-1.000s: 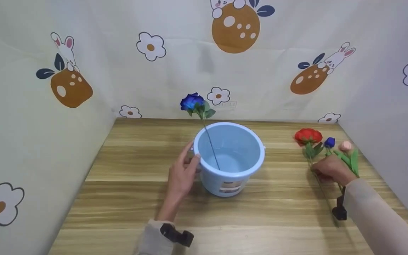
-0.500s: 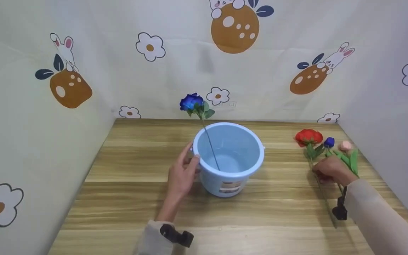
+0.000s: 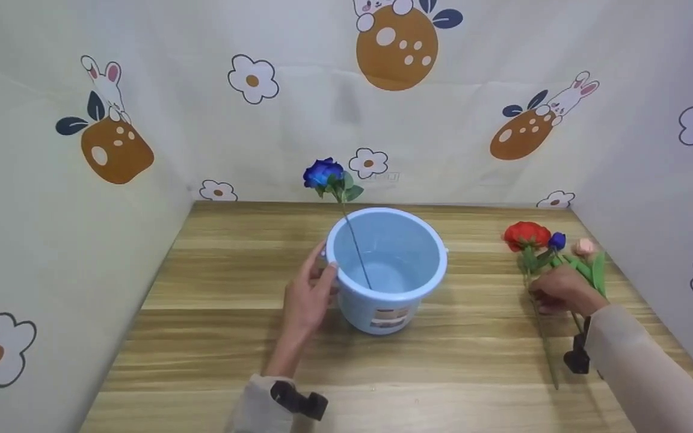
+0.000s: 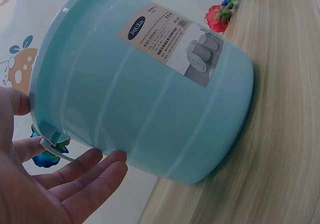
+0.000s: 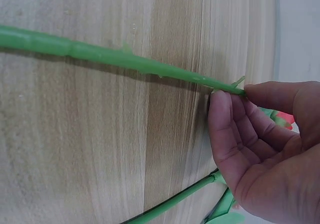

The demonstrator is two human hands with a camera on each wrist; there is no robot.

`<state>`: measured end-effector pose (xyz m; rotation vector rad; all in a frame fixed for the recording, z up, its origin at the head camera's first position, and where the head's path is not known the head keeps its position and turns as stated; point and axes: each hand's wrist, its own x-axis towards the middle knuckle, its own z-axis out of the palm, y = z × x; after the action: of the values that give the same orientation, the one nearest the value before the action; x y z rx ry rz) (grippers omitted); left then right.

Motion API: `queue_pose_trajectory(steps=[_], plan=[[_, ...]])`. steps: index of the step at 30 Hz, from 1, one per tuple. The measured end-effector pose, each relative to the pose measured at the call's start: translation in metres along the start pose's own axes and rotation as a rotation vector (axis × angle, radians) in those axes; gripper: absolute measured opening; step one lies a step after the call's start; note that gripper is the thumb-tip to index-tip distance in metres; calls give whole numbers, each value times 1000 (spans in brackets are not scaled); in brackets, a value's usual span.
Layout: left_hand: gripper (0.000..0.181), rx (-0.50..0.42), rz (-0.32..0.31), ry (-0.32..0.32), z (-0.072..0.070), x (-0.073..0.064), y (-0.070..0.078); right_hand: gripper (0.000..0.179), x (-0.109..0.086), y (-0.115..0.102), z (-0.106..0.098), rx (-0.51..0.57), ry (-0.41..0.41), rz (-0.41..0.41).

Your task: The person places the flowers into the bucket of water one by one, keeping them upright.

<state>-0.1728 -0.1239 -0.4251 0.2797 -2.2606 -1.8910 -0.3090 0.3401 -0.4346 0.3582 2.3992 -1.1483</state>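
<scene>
A light-blue plastic bucket (image 3: 382, 313) stands upright on the wooden table. A blue artificial rose (image 3: 323, 173) leans inside it, its bloom above the left side of the rim. My left hand (image 3: 307, 297) holds the bucket's left side, thumb at the rim and fingers against the outer wall beside the white handle (image 4: 56, 151). At the right, my right hand (image 3: 566, 288) pinches the green thorny stem (image 5: 135, 62) of a red artificial rose (image 3: 527, 234) between thumb and fingers. This stem lies low over the table.
Right of the red rose lie a small blue flower (image 3: 557, 241) and a pale pink flower (image 3: 585, 247) with green leaves (image 3: 598, 273), partly hidden by my right hand. Patterned cloth walls (image 3: 298, 120) border the table (image 3: 232, 258) at the back and both sides.
The red rose has shifted slightly right at its bloom, and its stem's lower end has swung left in my right fingers. My left hand and the bucket stay put.
</scene>
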Motion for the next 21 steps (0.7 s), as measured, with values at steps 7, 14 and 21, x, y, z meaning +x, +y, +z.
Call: queue_pose_trajectory(steps=[7,14,21], plan=[[55,-1,33,-9,-1,0,-2,9,-2,-1,1,47,-15,-17],[55,-10,25,-10,-2,0,-4,9,-4,-5,4,38,-15,-29],[55,-17,2,-19,-1,0,-3,7,-5,-5,4,64,-27,-50]])
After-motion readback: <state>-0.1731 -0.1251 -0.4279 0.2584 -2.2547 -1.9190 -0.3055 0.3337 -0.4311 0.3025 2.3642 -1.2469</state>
